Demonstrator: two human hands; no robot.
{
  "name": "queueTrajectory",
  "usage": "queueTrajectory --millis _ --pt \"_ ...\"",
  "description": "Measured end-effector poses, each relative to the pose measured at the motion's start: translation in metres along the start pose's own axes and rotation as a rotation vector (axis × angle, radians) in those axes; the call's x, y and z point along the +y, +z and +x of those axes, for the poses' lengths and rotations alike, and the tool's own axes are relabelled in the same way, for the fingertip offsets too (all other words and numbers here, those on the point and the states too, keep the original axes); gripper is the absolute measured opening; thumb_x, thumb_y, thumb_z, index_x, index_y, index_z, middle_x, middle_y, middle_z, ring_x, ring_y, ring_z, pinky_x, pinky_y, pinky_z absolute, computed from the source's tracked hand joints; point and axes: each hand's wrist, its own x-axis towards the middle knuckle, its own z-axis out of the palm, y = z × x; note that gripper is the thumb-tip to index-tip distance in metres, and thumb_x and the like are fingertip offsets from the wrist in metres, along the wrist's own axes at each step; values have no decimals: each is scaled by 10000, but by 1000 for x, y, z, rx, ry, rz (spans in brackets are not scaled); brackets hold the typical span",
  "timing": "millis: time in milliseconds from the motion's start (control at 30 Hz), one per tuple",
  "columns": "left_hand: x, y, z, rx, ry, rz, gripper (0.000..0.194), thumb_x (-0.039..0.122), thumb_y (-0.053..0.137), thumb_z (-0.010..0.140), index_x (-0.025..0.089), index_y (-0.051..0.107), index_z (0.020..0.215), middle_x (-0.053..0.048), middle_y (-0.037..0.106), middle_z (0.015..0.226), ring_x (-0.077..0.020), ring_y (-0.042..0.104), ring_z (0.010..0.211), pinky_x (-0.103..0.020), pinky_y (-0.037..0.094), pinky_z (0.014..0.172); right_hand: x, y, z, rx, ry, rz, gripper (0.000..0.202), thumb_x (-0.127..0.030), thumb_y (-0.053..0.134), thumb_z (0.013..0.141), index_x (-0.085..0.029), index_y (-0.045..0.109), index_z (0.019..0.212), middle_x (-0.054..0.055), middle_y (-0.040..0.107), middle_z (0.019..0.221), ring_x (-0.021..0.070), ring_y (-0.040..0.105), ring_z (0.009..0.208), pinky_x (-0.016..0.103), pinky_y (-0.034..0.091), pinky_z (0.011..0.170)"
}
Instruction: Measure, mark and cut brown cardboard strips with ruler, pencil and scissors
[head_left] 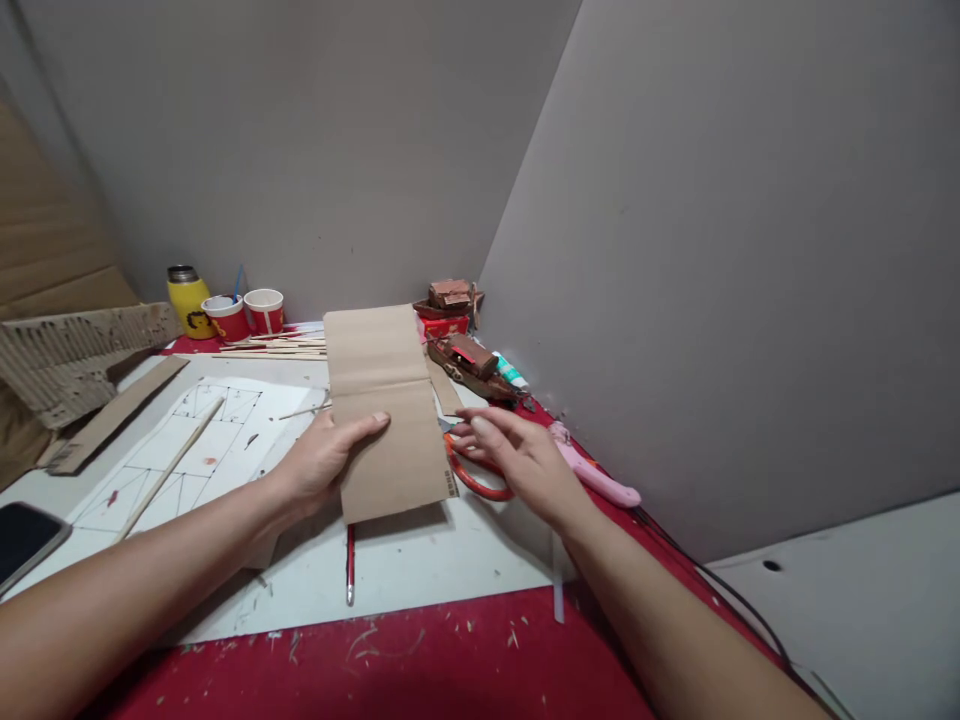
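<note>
cardboard in the left hand, right hand just off its long edge

the cardboard is held up over the tabletop, its long axis running from about half past eleven to half past five, a crease crossing it near the middle. the left hand grips it by the edge at eight o'clock, thumb flat on the near face; the other fingers are mostly hidden behind it. so the left hand is the nearer one, in full contact.

the right hand sits at four o'clock from the cardboard, fingers bent and thumb close to them, the tips apart from the long edge. seen from that hand, the cardboard lies toward ten o'clock.

between the two, the orange-handled scissors show a loop at about eight o'clock from the right hand, right beneath the fingers. i cannot tell whether the right hand touches or grips them, or is closed on anything else.

further out from the cardboard, a red pencil pokes out at half past six, partly covered by it. a pink handle lies at four o'clock, past the right hand. two model boats stand between one and two o'clock, the nearer boat at two. a line drawing spreads toward nine, and paper cups stand at ten.
</note>
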Motion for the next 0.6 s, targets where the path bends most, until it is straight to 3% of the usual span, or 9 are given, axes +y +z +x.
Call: queueTrajectory --millis 67,167,267,333,467,600 --pt "-5 2 -3 -43 -17 6 328 356 808 769 202 738 1050 -107 769 1058 -265 724 926 -361 581 798 -4 7 -4 -158 64 308 533 -575 510 930 -122 611 1193 96 736 920 178 699 785 298 545 662" --pt "-6 3 -5 -108 -40 3 313 356 820 756 172 745 999 -122 771 1008 -274 725 901 -377 576 806 -8 10 -8 -318 152 629 476 -552 737 773 -159 674 1035 31 710 810 153 666 724 271 517 647" --pt "1 -2 1 -100 -11 -18 249 369 824 757 167 736 875 -76 760 862 -209 714 779 -313 579 724 -10 0 -6 -346 201 642 424 -525 769 753 -190 714 1007 22 720 840 151 661 730 262 511 643" --pt "9 -8 7 -50 25 -28 234 365 830 748 172 709 802 -29 720 761 -145 674 659 -238 555 596 -8 -8 -1 -286 210 588 444 -540 753 766 -207 728 1058 35 735 884 171 666 757 282 524 657" --pt "22 -18 17 10 48 -32 215 261 846 691 159 672 763 -1 666 694 -125 657 579 -196 532 478 0 -20 6 -179 163 563 481 -563 754 761 -230 749 1108 65 760 1015 236 682 951 357 541 834" --pt "23 -23 21 18 2 -7 185 191 825 689 123 691 797 -23 668 655 -133 630 487 -205 528 392 7 -27 6 -280 230 535 463 -552 764 757 -236 769 1095 56 771 990 234 690 911 335 546 771"
